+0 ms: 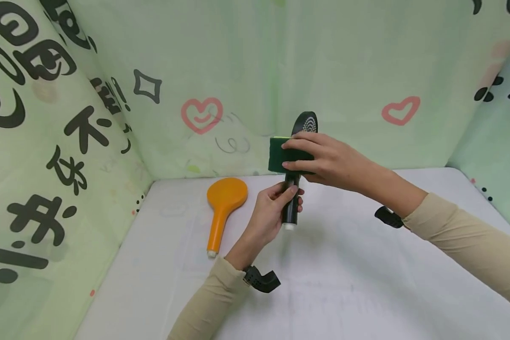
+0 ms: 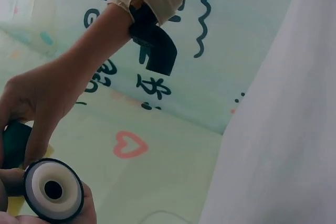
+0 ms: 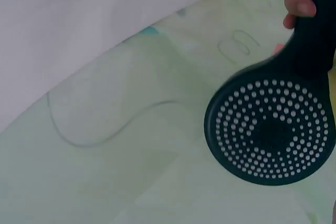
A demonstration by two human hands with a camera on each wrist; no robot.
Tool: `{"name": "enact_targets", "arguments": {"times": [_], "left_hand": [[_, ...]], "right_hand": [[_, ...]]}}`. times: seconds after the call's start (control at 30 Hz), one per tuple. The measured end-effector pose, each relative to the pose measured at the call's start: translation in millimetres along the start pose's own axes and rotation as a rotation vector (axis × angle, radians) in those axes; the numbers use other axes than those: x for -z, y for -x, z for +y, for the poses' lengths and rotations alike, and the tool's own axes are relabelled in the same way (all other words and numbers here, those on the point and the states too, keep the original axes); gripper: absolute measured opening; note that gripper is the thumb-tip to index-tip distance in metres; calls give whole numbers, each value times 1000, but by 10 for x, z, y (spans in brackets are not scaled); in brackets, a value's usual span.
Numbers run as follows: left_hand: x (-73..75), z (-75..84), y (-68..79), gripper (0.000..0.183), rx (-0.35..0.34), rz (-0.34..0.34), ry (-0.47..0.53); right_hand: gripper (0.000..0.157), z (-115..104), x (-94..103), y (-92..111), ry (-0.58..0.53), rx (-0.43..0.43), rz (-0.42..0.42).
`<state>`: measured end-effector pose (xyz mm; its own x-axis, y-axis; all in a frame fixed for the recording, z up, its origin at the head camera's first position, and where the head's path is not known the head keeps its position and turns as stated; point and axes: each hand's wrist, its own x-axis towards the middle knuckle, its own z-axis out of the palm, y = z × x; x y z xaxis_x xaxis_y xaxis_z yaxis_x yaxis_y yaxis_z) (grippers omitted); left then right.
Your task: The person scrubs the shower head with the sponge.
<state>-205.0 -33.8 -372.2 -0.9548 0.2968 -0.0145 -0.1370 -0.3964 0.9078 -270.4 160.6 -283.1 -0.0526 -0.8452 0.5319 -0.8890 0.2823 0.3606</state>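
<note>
My left hand (image 1: 265,212) grips the handle of a black shower head (image 1: 304,123), which is held upright over the table with its white threaded end downward. In my right hand (image 1: 340,163) is a sponge (image 1: 277,156) with a dark green scouring side and a yellow side. The sponge lies across the shower head's neck, just above the left hand, and covers part of it. In the right wrist view the round black spray face (image 3: 273,135) with its pale nozzles shows large. The left wrist view looks at the handle's open white end (image 2: 39,184).
An orange shower head (image 1: 227,192) lies on the white-covered table (image 1: 344,283), left of the hands. Pale green printed curtains (image 1: 344,61) stand behind and at both sides. A black camera mount (image 1: 263,279) sticks out from the left wrist.
</note>
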Motion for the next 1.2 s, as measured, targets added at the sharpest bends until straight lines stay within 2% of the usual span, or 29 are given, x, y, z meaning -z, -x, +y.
{"name": "enact_targets", "arguments": {"times": [0.07,0.13,0.2,0.27,0.33,0.43,0.5,0.57,0.63,0.73,0.8,0.83,0.9,1.0,1.1,1.2], "left_hand": [[0,-1,1,34,-1,41,-65],[9,-11,8,34,-13,72,-148],[30,-32,26,36,-41,94,-263],[61,-67,53,37,-90,118,-410],[91,-99,76,38,-157,152,-589],[107,-124,95,40,-255,187,-806],[94,-127,92,43,-310,190,-910],[68,-119,92,46,-361,181,-984],[52,-109,102,47,-430,182,-1081],[49,-103,144,49,-551,163,-1234],[65,-110,172,49,-639,141,-1348],[79,-113,183,49,-680,133,-1407],[115,-118,183,47,-752,133,-1526],[179,-103,166,43,-832,151,-1676],[221,-90,148,42,-878,128,-1727],[252,-75,151,42,-932,104,-1754]], "right_hand": [[50,80,69,1,-17,-86,4],[50,177,156,25,-47,-216,-1],[48,249,234,62,-83,-370,-31],[44,265,265,119,-109,-490,-81],[40,214,239,158,-146,-538,-149],[39,74,122,162,-217,-503,-226],[39,22,54,148,-241,-459,-244],[40,46,30,145,-230,-460,-229],[40,134,64,169,-204,-536,-200],[41,269,170,229,-193,-731,-168],[43,287,228,268,-203,-828,-150],[44,270,251,274,-210,-846,-140],[44,205,279,262,-225,-818,-127],[40,84,312,181,-246,-690,-149],[37,18,338,101,-262,-591,-241],[34,62,392,120,-303,-639,-362]]}}
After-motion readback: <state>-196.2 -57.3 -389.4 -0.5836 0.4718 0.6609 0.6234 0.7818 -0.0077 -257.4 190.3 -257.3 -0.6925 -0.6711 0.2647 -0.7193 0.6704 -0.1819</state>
